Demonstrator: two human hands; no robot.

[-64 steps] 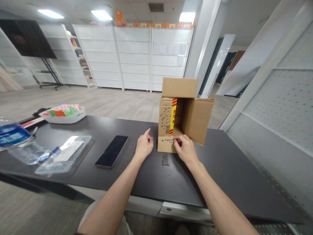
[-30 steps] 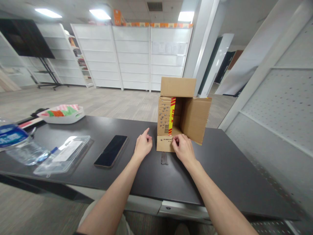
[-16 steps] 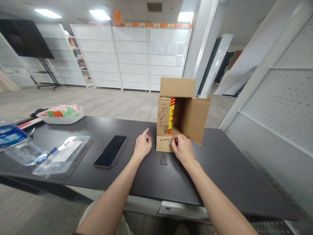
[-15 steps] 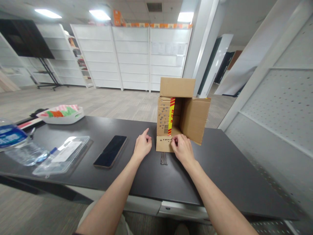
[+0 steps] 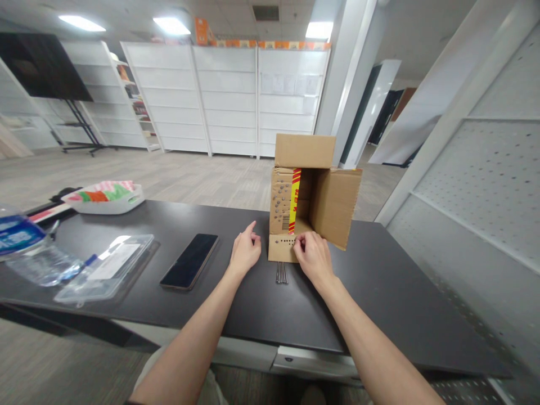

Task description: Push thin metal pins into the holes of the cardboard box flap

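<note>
A cardboard box (image 5: 324,194) stands on the table with its opening facing me and its flaps spread. Across the lower front flap (image 5: 283,251) runs a row of small dark holes. My right hand (image 5: 314,253) is at that flap's right part, thumb and forefinger pinched together; whatever is between the fingertips is hidden. To the left of the box, my left hand (image 5: 246,247) hovers or rests near the tabletop, index finger stretched out, the others loosely curled, holding nothing. Several thin metal nails or screws (image 5: 282,273) lie side by side just before the flap. Grey round heads dot the box's left panel (image 5: 279,197).
On the dark table (image 5: 253,304) to the left are a phone (image 5: 189,261), a clear plastic case (image 5: 107,269), a water bottle (image 5: 37,253) and a white basket (image 5: 113,207) with colourful contents. A perforated white panel (image 5: 485,185) borders the right side.
</note>
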